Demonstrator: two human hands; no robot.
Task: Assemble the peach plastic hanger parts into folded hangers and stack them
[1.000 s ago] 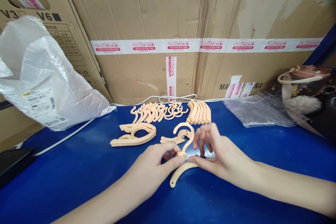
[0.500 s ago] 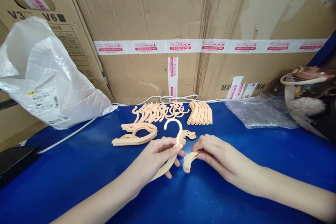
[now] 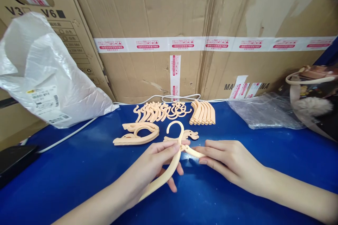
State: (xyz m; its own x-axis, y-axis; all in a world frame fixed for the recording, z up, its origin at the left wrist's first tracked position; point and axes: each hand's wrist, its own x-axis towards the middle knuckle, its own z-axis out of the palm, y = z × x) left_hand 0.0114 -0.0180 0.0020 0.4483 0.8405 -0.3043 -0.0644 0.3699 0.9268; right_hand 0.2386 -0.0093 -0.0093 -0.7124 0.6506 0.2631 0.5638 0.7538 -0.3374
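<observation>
Two pinches: left grip (image 3: 158, 158) clamped on the beige hook (image 3: 181, 135) and the curved bar (image 3: 166, 177) angling down across my palm, right grip (image 3: 227, 156) on a second bar (image 3: 194, 152), holed end at the hook's base, can't tell if seated. I'd steady left, square the joint, press straight; forearms slant inward, low over the tabletop (image 3: 211, 200). Farther back: folded hanger (image 3: 136, 142), stacked bars (image 3: 202, 113).
</observation>
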